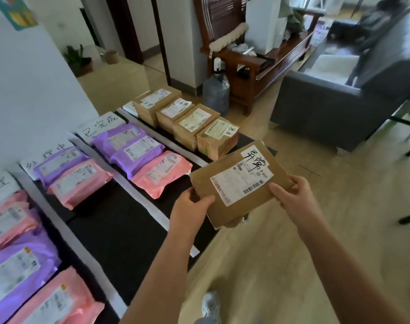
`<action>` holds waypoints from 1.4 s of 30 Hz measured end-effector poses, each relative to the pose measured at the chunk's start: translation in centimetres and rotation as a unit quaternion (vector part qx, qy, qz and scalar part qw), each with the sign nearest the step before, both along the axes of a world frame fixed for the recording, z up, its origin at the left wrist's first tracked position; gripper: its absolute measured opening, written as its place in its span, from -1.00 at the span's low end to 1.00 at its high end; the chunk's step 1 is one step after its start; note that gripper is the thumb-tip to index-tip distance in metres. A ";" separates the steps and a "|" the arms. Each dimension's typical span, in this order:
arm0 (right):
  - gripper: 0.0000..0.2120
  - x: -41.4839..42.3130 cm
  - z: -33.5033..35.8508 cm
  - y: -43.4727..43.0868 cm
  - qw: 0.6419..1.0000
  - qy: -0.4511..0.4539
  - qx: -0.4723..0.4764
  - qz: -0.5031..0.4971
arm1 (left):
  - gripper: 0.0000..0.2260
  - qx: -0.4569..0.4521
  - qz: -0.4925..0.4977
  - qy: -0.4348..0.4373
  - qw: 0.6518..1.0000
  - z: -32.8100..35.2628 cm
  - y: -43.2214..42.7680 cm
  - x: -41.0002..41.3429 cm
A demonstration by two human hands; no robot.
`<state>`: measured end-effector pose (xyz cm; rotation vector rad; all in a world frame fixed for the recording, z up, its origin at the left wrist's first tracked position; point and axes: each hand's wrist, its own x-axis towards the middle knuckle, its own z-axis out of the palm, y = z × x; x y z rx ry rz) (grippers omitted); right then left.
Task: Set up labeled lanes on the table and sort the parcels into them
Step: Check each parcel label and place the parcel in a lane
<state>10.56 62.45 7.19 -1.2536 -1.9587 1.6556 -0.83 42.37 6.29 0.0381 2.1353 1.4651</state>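
Here, both hands are closed on one cardboard box (241,183), which is carried in the air above the near right corner of the surface (119,220). The left hand (190,206) grips its corner at 8 o'clock, thumb over the top face. The right hand (292,197) grips the edge at 4 o'clock, thumb lying beside the printed label. The box's long axis runs from roughly 8 to 2 o'clock, and part of it overhangs the floor (292,253). Its handwritten tag looks like those on the row of four cardboard boxes, so that lane is probably its target. The nearest box of the row (216,139) sits at about 11 o'clock from the hands, just beyond the held box's far edge. The left hand is the nearer one to it. That lane runs from 10 o'clock down to 4 o'clock, so the box likely needs a slight turn to lie square with the others. A white strip (199,160) bounds the lane on its 8 o'clock side, with a pink parcel (161,174) just across it. The free spot at the row's near end is mostly hidden under the held box, so how much room is left before the surface's edge cannot be told. Toward 3 o'clock there is only open floor, with a grey sofa (328,108) well apart.
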 end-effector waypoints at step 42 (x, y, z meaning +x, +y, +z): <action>-0.42 -19.3 -6.0 23.6 0.931 -0.113 0.178 0.298 | -0.45 -0.100 0.258 -0.034 0.960 -4.7 21.1 -6.0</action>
